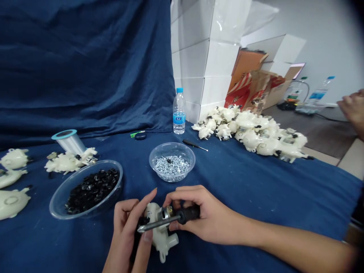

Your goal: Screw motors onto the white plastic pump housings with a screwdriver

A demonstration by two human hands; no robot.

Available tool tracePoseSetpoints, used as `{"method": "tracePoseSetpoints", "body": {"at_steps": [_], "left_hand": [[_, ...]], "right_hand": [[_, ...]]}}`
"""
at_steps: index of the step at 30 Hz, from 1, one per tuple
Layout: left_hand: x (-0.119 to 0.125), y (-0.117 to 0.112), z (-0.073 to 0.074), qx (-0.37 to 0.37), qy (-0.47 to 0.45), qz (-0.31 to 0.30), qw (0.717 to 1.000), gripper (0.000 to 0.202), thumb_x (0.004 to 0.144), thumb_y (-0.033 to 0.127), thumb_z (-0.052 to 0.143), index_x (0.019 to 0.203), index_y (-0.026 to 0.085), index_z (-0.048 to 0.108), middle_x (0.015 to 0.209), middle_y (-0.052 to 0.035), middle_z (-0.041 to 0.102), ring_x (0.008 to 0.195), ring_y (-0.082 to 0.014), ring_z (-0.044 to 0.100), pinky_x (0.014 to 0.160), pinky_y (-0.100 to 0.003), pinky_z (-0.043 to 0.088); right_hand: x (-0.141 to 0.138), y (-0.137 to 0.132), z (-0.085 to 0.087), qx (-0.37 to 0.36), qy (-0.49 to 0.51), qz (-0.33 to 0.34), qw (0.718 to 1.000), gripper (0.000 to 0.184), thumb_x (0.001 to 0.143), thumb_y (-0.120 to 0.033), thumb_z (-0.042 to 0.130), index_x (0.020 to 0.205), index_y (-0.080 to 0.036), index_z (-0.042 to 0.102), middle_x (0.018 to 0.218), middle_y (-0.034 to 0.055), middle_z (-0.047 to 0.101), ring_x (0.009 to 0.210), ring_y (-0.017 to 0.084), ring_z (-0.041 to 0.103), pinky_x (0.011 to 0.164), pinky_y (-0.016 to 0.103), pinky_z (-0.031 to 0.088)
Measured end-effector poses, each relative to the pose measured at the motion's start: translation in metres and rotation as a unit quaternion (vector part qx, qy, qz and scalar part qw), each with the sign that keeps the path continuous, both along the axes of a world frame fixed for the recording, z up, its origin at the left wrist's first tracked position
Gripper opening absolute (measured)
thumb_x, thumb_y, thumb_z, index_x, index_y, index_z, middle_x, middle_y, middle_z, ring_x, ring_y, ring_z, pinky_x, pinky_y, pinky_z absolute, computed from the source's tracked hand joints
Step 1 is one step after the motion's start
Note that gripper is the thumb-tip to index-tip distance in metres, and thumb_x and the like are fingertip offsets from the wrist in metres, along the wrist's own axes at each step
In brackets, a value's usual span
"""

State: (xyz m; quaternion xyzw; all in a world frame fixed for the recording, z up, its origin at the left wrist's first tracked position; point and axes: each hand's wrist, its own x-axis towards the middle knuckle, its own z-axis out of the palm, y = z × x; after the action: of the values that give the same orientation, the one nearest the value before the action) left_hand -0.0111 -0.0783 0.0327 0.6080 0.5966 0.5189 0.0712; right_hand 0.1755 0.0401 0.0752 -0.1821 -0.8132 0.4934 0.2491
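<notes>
My left hand (pixel 131 231) grips a cream-white plastic housing (pixel 162 239) with a spout-like stub and a small loop at its lower end. A black piece sits at its left side, partly behind my fingers. My right hand (pixel 204 212) is closed round the black handle of a screwdriver (pixel 159 224), whose shaft lies across the front of the housing and points left. Its thumb and fingertips also reach a round metal part (pixel 165 213) on the housing. Beyond my hands stands a clear bowl (pixel 152 167) of small silvery screws (pixel 173 167).
At left, a clear bowl (pixel 52 206) holds small black parts (pixel 92 189); white housings (pixel 64 163) and a spool (pixel 69 142) lie near. A second screwdriver (pixel 195 144), a water bottle (pixel 179 113) and a housing pile (pixel 256 131) are behind. Another person's hand (pixel 354 110) shows at right.
</notes>
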Motion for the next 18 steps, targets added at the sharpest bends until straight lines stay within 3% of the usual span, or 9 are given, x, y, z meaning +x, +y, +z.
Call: {"method": "tracePoseSetpoints", "body": {"at_steps": [4,8,14,18], "left_hand": [[0.002,0.002,0.007,0.043,0.03,-0.043,0.998,0.03,0.099,0.016,0.054,0.12,0.033,0.067,0.106,-0.0015,0.064,0.098,-0.0163,0.066,0.085,-0.021,0.056],[0.015,0.0,0.011,0.076,-0.045,-0.01,0.996,0.027,0.096,0.008,0.052,0.099,0.03,0.068,0.101,0.0021,0.06,0.096,-0.0127,0.062,0.083,-0.019,0.048],[0.021,0.003,0.01,0.131,-0.124,-0.01,0.984,0.027,0.087,0.003,0.062,0.095,0.028,0.068,0.099,0.0054,0.066,0.092,-0.0095,0.064,0.078,-0.014,0.05],[0.015,0.003,0.009,0.126,-0.097,-0.003,0.987,0.023,0.089,0.006,0.065,0.092,0.028,0.072,0.098,0.0059,0.067,0.089,-0.0077,0.066,0.078,-0.011,0.052]], "right_hand": [[0.0,0.0,-0.001,-0.002,0.008,0.0,1.0,0.021,0.082,-0.023,0.085,0.099,-0.015,0.076,0.077,-0.005,0.054,0.065,0.005,0.047,0.058,0.017,0.039],[0.001,-0.001,-0.002,-0.002,0.008,-0.002,1.0,0.021,0.083,-0.023,0.084,0.1,-0.015,0.076,0.077,-0.0043,0.055,0.067,0.007,0.049,0.06,0.018,0.04],[0.0,0.002,-0.005,0.002,0.003,-0.012,1.0,0.02,0.083,-0.025,0.083,0.101,-0.017,0.076,0.077,-0.004,0.055,0.069,0.009,0.051,0.062,0.021,0.042],[0.001,0.004,-0.005,0.001,-0.004,-0.016,1.0,0.022,0.084,-0.027,0.082,0.102,-0.017,0.077,0.078,-0.0033,0.055,0.068,0.01,0.052,0.062,0.022,0.043]]}}
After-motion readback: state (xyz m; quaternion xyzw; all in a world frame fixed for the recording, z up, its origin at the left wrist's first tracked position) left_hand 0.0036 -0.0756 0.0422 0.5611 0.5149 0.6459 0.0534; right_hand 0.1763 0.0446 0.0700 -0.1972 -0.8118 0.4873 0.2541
